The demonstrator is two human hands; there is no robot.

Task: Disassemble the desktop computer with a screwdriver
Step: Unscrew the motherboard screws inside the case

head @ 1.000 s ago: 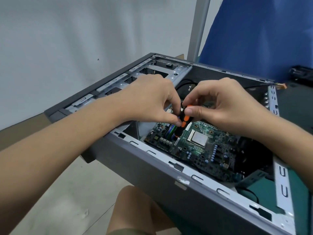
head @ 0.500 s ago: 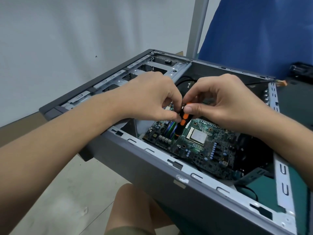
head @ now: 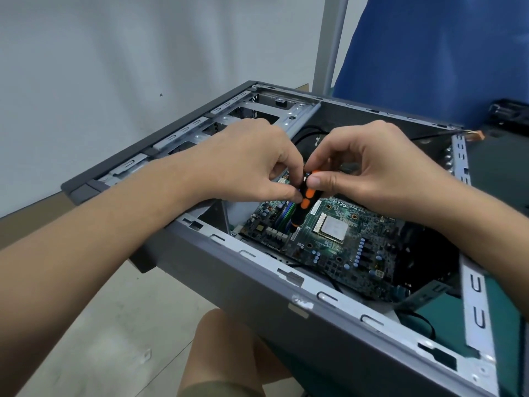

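Head view: hands doing what?
— Together: left hand (head: 249,164) and right hand (head: 372,170) are pinching the screwdriver (head: 305,203) handle, fingertips meeting.
— Screwdriver sitting where?
— Standing near-upright between both hands, inside the open computer case (head: 257,282), tip pointing down at the motherboard (head: 343,253).

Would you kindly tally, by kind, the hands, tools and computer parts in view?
hands: 2 (left hand, right hand, both pinching the tool)
screwdriver: 1
computer case: 1
motherboard: 1
Total: 5
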